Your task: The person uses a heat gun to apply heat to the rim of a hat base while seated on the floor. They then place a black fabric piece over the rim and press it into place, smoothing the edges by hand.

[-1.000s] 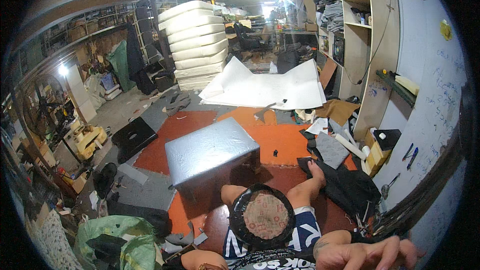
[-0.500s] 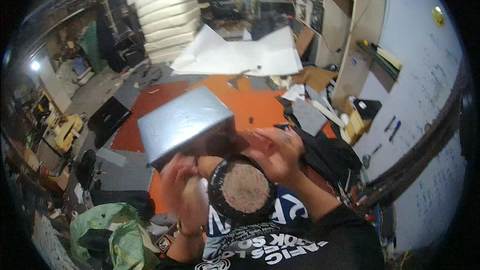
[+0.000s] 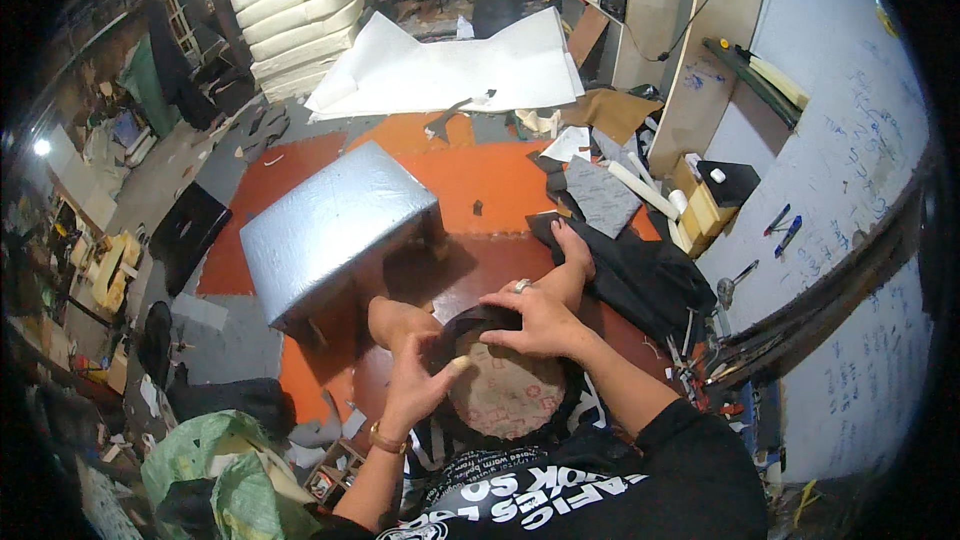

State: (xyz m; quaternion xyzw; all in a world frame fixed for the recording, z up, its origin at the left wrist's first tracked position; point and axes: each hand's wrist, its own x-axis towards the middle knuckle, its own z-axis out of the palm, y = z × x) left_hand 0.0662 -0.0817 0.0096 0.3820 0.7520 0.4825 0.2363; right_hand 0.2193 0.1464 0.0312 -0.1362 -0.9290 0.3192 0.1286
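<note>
A round padded piece lies in my lap, tan patterned board face up, with dark black fabric wrapped around its rim. My left hand grips the rim at its left side, thumb over the board's edge and the other fingers on the black fabric. On the far right part of the same rim, my right hand holds the fabric with curled fingers and thumb; it wears a ring. My bare feet rest beyond the piece. What lies under the piece is hidden.
A silver-covered box-shaped stool stands ahead on the orange and brown mats. Black fabric lies to the right, near scraps and a wooden box. A white sheet and stacked foam are farther off; a green sack is near left.
Both hands, blurred and raised off the rim before, have come down onto the round piece and now grip its black edge. The view has shifted slightly, and more of the floor near my feet shows.
</note>
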